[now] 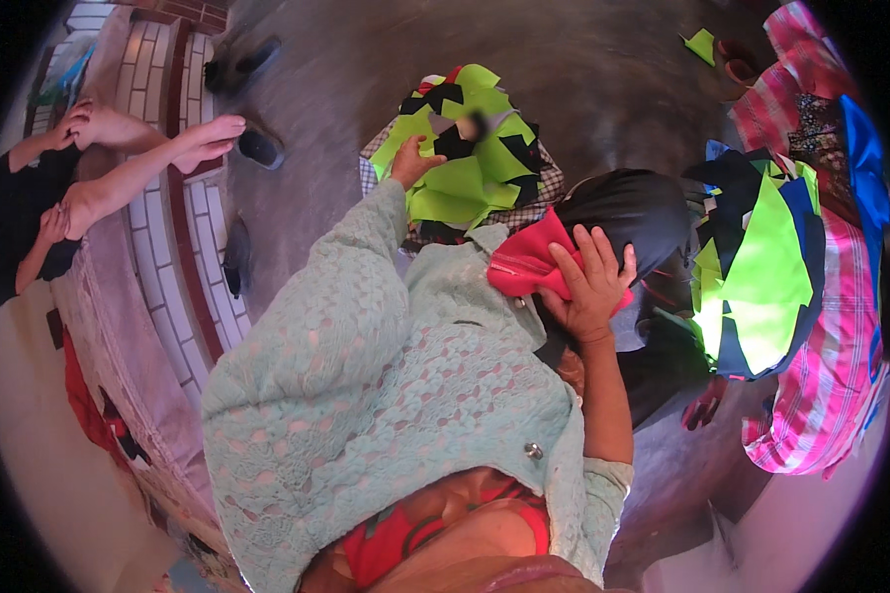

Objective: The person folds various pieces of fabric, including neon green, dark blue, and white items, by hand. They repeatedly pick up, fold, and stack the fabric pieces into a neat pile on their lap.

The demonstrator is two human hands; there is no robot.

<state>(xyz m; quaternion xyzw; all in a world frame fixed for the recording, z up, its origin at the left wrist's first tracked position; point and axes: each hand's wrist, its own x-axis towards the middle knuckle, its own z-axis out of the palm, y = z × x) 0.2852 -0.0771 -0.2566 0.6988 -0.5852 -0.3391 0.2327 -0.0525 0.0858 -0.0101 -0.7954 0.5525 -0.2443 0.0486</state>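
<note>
My left hand (412, 161) reaches forward over a heap of neon green and black fabric scraps (455, 188), its fingers apart and no cloth visible in them. The heap lies on a checked cloth (549, 183) whose edges show around it. My right hand (591, 287) holds a folded red cloth (529, 259) against my dark-covered knee (633, 212). The fingers of that hand are spread over the cloth, and its underside is hidden.
At the right is a second pile of neon green and dark scraps (761, 277), beside pink plaid fabric (821, 376). One green scrap (700, 45) lies on the floor (603, 59). A person (44, 198) sits at the left, with dark shoes (260, 148) nearby.
</note>
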